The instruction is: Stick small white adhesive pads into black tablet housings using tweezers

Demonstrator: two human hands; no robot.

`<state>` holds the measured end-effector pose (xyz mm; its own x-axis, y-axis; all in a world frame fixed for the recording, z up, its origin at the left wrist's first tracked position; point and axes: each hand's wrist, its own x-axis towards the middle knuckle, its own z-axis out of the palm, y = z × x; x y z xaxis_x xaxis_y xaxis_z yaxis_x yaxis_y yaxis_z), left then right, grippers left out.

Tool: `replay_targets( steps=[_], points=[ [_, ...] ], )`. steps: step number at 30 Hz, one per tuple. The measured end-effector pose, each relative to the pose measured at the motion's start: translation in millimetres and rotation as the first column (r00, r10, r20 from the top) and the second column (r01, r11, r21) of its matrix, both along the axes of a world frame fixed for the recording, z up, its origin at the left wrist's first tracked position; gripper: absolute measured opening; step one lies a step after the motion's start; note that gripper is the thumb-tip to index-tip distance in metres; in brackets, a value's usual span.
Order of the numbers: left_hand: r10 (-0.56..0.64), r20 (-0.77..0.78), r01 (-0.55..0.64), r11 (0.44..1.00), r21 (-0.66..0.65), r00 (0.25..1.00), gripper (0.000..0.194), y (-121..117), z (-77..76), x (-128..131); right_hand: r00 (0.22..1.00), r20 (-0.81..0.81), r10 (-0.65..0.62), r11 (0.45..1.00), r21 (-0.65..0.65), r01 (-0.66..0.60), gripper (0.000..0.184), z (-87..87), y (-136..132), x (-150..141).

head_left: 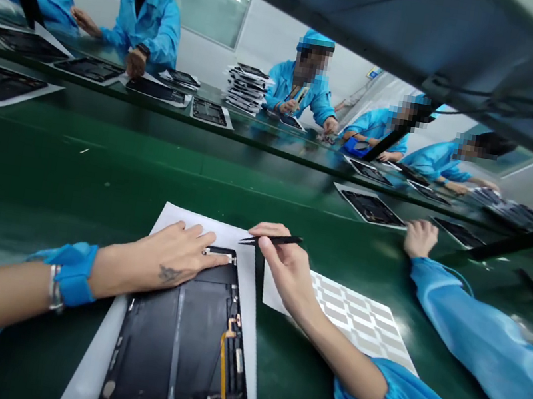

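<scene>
In the head view, a black tablet housing with an orange flex cable along its right side lies on a white paper sheet. My left hand rests flat over its far end, with fingers stretched out onto the paper. The thumb presses by a small whitish piece near the far right corner. My right hand pinches black tweezers, whose tips point left above the paper, apart from the housing. Under my right forearm lies a white sheet of grey rectangular stickers.
A co-worker's hand reaches in at the right, touching paper under another tablet housing. More housings line the green conveyor and the far bench, beside a stack of them. A shelf hangs overhead; several people sit opposite.
</scene>
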<state>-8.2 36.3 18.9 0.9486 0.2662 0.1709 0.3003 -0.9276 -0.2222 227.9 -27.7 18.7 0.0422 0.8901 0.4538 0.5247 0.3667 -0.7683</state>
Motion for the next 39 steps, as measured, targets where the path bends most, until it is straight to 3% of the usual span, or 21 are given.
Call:
replay_targets(
  steps=[4,9,14,21,25,28,30,34,36,39],
  points=[
    [0.024,-0.022,-0.024,1.000,0.014,0.999,0.048,-3,2.9,7,0.956,0.245,0.162,0.980,0.071,-0.185,0.018,15.5,-1,-8],
    [0.057,0.120,-0.046,0.995,-0.093,0.991,0.028,4,-10.7,-12,0.735,0.614,0.289,0.949,-0.086,-0.302,0.015,15.4,19,-23],
    [-0.006,0.332,0.069,0.982,-0.178,0.943,0.033,6,-23.1,-29,0.578,0.700,0.420,0.905,-0.272,-0.327,0.016,12.3,37,-38],
    [-0.005,0.323,0.062,0.984,-0.167,0.946,0.029,7,-29.6,-27,0.380,0.771,0.511,0.850,-0.389,-0.354,0.016,25.1,44,-50],
    [-0.041,0.339,0.101,0.982,-0.162,0.940,0.030,6,-28.2,-29,0.282,0.788,0.547,0.823,-0.443,-0.356,0.017,34.3,48,-43],
    [-0.043,0.340,0.095,0.986,-0.139,0.939,0.029,4,-26.1,-28,0.296,0.767,0.569,0.817,-0.484,-0.314,0.017,37.6,47,-28],
    [-0.041,0.337,0.084,0.990,-0.115,0.941,0.028,3,-25.5,-27,0.356,0.753,0.553,0.832,-0.475,-0.286,0.017,34.8,44,-18],
    [-0.042,0.351,0.079,0.993,-0.093,0.936,0.025,1,-27.1,-24,0.598,0.714,0.364,0.931,-0.249,-0.268,0.017,16.3,28,-9],
    [-0.039,0.360,0.079,0.992,-0.096,0.932,0.025,1,-28.5,-24,0.689,0.626,0.365,0.927,-0.173,-0.334,0.019,6.1,19,-8],
    [-0.036,0.369,0.076,0.993,-0.094,0.929,0.027,1,-29.5,-24,0.670,0.584,0.458,0.878,-0.181,-0.443,0.025,-0.9,11,-4]
  ],
)
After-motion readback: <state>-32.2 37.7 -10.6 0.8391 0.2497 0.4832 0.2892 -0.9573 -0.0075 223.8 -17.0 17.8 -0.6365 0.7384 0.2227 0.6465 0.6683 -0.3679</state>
